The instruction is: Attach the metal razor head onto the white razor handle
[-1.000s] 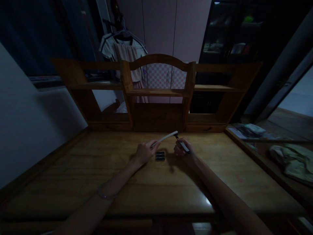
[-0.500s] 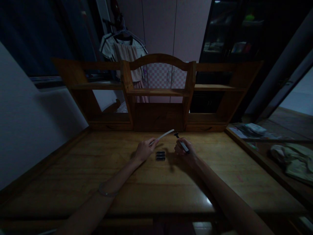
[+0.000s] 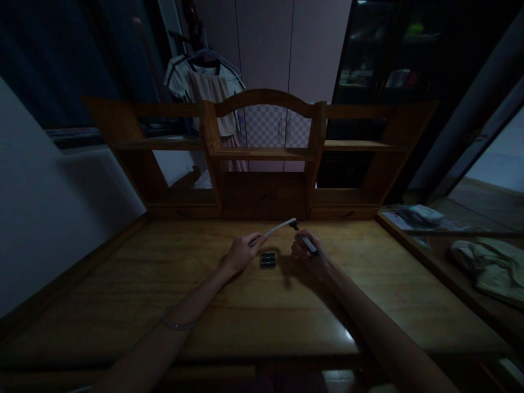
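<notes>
My left hand [image 3: 241, 254] pinches the stick [image 3: 278, 227], back at the razor [image 3: 308, 244] my right hand [image 3: 320, 258] grips; work seems resumed.

The bare left hand [image 3: 242, 254] is closed in a pinch, its back turned mostly upward and its fingertips pointing inward. The bare left forearm [image 3: 200, 300] slants up from the lower left, its wrist nearly straight. The bare right hand [image 3: 310, 252] is curled in a grip, fingers folded on its inner side. The bare right forearm [image 3: 364, 308] slants in from the lower right. The hands stand near each other, apart.
</notes>
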Tool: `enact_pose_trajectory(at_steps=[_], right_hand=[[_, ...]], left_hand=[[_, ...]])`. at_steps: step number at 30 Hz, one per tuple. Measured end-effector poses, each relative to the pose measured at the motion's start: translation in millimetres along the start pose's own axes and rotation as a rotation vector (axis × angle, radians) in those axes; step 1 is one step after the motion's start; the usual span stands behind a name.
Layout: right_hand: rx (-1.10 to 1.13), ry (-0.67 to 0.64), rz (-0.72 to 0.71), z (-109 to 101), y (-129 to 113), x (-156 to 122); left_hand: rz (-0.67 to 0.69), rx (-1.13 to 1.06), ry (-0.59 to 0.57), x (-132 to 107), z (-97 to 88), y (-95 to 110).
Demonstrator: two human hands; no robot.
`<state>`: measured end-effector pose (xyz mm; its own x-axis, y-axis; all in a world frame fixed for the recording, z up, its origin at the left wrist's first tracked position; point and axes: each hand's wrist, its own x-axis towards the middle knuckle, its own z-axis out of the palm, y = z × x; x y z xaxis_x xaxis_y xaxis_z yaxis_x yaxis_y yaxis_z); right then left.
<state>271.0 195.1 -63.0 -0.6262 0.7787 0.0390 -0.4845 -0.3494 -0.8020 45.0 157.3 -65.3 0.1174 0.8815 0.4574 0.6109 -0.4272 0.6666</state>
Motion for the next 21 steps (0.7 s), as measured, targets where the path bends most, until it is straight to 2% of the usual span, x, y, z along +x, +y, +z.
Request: enact_pose_trajectory(at_steps=[8,21], right_hand=[[-0.023,-0.001,-0.010,-2.0,1.5,0.1],[-0.016,-0.005,0.021,-2.6,2.1,0.1]], left_hand=[[-0.016,-0.050,-0.040,1.0,-1.2,3.1],[-0.023,0.061,-0.078,0.0,2.0,2.9]])
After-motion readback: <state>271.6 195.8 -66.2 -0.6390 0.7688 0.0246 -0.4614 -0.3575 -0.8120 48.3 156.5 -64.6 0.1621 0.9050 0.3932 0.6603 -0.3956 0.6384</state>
